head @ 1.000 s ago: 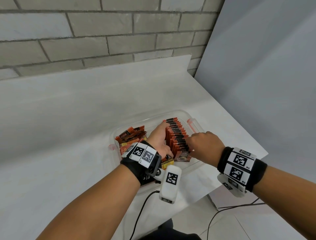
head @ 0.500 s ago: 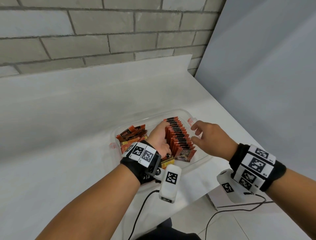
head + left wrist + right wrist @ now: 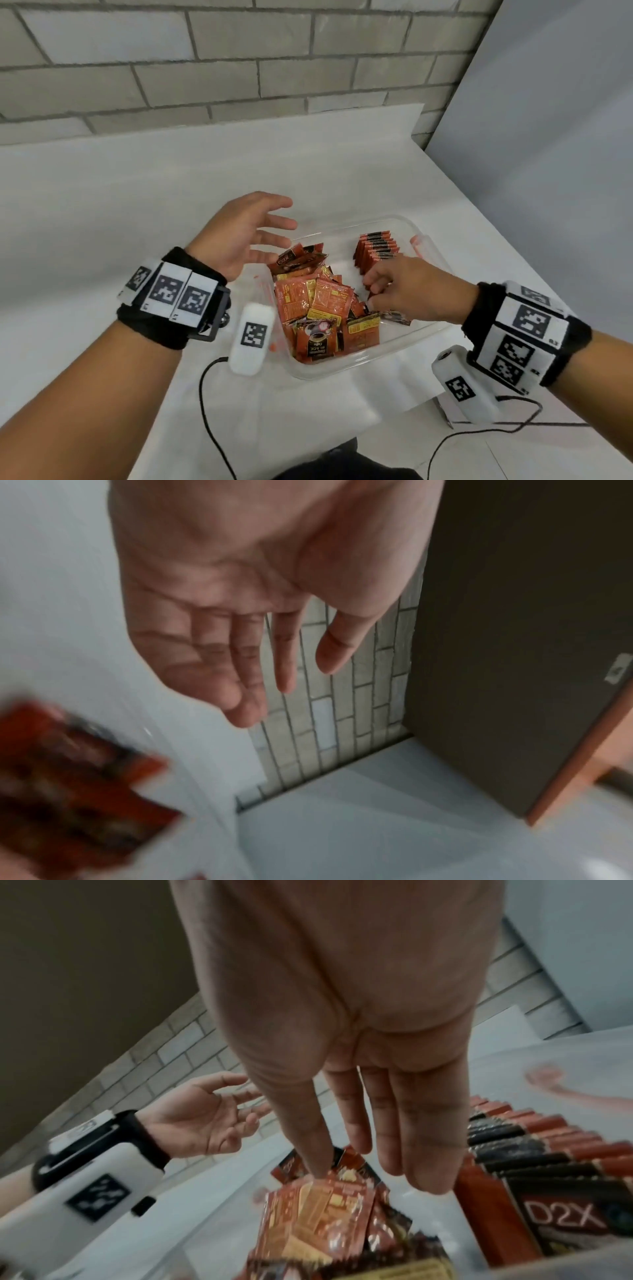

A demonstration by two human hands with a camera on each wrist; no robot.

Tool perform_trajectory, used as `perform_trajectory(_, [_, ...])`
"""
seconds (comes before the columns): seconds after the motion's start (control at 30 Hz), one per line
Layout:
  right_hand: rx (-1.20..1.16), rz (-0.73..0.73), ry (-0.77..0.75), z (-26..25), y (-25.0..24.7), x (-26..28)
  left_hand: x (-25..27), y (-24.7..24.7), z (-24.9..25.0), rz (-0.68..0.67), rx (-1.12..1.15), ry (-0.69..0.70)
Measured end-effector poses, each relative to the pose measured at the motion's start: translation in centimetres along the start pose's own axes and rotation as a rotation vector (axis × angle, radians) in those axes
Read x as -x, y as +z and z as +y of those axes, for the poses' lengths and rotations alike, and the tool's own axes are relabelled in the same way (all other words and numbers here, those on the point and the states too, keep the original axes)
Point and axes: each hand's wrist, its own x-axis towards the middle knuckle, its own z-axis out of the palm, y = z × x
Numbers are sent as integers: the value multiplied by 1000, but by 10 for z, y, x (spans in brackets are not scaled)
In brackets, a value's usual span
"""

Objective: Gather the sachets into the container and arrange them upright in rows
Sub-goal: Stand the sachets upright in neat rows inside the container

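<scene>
A clear plastic container (image 3: 359, 368) sits near the table's front right corner. At its far right stands an upright row of red and black sachets (image 3: 376, 246) (image 3: 534, 1148). A loose pile of orange sachets (image 3: 318, 308) (image 3: 318, 1213) fills its left and front. My right hand (image 3: 371, 294) (image 3: 377, 1150) reaches down between pile and row, fingers straight, thumb tip touching a loose sachet, gripping nothing I can see. My left hand (image 3: 274, 233) (image 3: 284, 669) hovers open and empty above the container's left rim. The sachets (image 3: 68, 777) are a blur in the left wrist view.
The white table (image 3: 137, 212) ends just right of and in front of the container. A brick wall (image 3: 239, 68) rises behind and a grey panel (image 3: 548, 137) to the right. A pink latch (image 3: 416, 240) sits on the container's right rim. Cables (image 3: 205, 404) hang from both wrists.
My left hand has lifted out of the container, up and to the left, and opened, uncovering the loose pile. My right hand has moved in beside the upright row.
</scene>
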Motion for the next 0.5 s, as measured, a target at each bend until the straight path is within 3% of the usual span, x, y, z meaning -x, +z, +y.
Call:
perform_trajectory(0.13, [233, -91, -31, -14, 13, -12, -3, -32, -30, 123, -205, -18])
perform_trajectory(0.27, [293, -85, -52, -26, 18, -24, -7, -33, -61, 45, -238, -86])
perform_trajectory(0.5, [221, -191, -100, -29, 25, -32, -13, -34, -75, 48, -182, -23])
